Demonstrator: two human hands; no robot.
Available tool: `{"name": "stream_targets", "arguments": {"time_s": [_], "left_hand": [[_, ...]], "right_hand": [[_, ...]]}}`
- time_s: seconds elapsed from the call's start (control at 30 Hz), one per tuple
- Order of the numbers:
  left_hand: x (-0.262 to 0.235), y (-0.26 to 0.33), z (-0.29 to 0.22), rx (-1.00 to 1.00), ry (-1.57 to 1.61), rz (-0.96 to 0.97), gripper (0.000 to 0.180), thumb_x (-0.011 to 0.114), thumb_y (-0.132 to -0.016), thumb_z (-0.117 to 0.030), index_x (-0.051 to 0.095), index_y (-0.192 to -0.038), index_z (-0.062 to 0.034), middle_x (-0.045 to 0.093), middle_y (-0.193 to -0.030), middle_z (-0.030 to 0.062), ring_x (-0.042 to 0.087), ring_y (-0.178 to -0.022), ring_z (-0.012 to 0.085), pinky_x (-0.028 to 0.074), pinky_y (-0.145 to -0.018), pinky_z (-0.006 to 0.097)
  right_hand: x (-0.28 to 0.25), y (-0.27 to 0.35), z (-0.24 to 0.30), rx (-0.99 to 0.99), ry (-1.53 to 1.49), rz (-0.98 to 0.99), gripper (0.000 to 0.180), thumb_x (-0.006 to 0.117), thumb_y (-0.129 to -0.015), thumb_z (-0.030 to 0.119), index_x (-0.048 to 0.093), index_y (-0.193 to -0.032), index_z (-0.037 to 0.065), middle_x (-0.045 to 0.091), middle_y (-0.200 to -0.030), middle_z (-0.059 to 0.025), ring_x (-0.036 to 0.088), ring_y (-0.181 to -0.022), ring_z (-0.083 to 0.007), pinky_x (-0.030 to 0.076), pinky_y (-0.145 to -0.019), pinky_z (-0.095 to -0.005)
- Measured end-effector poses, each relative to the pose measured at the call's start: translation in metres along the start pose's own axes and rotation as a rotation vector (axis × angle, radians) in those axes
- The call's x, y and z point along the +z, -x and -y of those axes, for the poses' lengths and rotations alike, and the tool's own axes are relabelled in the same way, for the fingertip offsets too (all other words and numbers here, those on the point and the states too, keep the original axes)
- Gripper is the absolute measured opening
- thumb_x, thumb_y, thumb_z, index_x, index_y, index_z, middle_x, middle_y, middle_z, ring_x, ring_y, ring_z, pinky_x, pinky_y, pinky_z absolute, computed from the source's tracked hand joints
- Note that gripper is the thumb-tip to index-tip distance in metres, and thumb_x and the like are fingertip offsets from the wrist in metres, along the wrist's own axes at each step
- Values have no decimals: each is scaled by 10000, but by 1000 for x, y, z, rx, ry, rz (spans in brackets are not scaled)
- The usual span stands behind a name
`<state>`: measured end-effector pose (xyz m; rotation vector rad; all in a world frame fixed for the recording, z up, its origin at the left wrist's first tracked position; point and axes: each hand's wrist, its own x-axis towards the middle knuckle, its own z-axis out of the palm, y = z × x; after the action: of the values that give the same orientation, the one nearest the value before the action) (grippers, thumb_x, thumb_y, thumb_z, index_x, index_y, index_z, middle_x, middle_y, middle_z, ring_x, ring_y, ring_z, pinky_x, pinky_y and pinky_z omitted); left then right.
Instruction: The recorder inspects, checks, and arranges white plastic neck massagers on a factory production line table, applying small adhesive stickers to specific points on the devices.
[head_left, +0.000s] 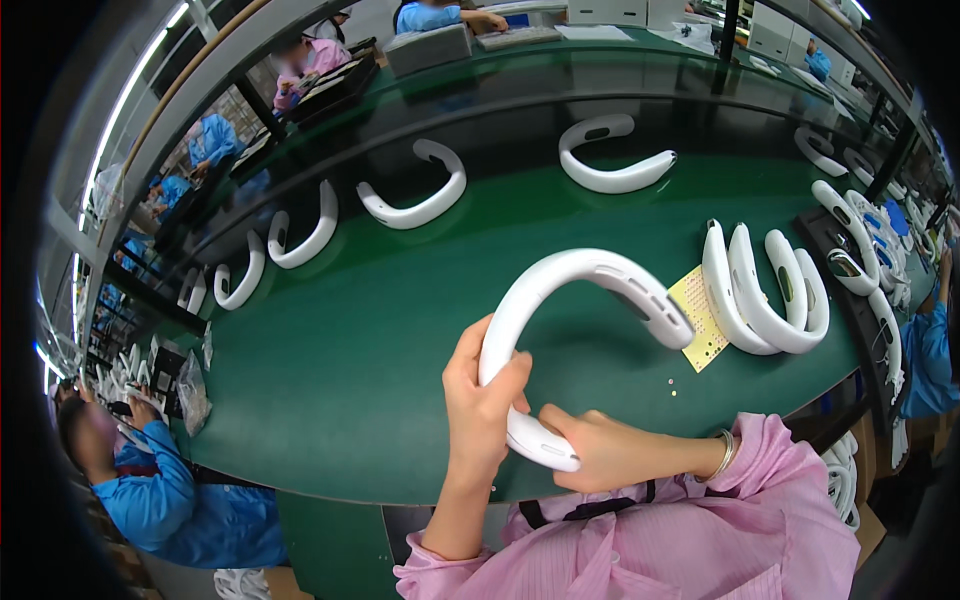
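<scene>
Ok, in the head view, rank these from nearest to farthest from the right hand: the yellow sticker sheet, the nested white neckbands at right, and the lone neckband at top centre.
1. Yellow sticker sheet, just up-right of the right hand.
2. Nested white neckbands, further right.
3. Lone neckband, far across the green belt.

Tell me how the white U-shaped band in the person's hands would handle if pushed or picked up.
The white U-shaped band probably stays stiff: held only at one end by the left hand and right hand, its free arm does not droop. Its glossy shell may be slippery. Being curved, it would likely rock or slide on the green table, not roll.

Pink smock w/ rolled sleeves (760,500), thin bangle (724,453) on rt wrist.
</scene>
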<state>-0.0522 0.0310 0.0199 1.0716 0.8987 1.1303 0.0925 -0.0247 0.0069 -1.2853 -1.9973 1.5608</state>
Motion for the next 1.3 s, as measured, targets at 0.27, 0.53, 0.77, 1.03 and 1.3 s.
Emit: {"name": "stream_targets", "arguments": {"time_s": [0.27,0.53,0.77,1.03,1.3], "left_hand": [[-2,-12,8,4,9,-87,366,618,-771,-82,535,-1099,56,523,-690,9,419,-445,39,320,-408,183],[-18,-19,12,-34,335,80,458,574,-849,-283,500,-1167,37,569,-871,74,517,-605,88,444,-543,230],[0,13,42,65,223,9,640,653,-726,-52,324,-1271,12,495,-886,87,568,-743,171,510,-739,309],[-50,7,31,39,483,25,629,563,-610,15,384,-1212,31,481,-749,81,496,-562,160,459,-611,315],[-40,3,26,-381,577,46,479,498,-816,-210,413,-1204,58,528,-842,109,500,-572,152,474,-585,323]], "right_hand": [[15,-10,-4,-20,212,-250,379,618,-691,42,420,-998,-56,587,-747,-268,607,-659,-443,505,-586,-465],[6,-11,-4,-33,70,-166,364,593,-711,69,414,-995,-69,602,-755,-258,615,-676,-424,501,-598,-451],[2,-4,-9,-168,70,-307,531,588,-836,280,384,-1143,-103,589,-861,-265,610,-769,-422,496,-681,-450],[-66,55,-19,-434,453,-1136,361,492,-768,-104,558,-1104,12,601,-1006,-154,593,-891,-281,485,-741,-338],[-68,46,-38,-742,637,-815,395,735,-702,131,554,-1053,110,462,-1273,-131,434,-1176,-354,352,-977,-456]]}}
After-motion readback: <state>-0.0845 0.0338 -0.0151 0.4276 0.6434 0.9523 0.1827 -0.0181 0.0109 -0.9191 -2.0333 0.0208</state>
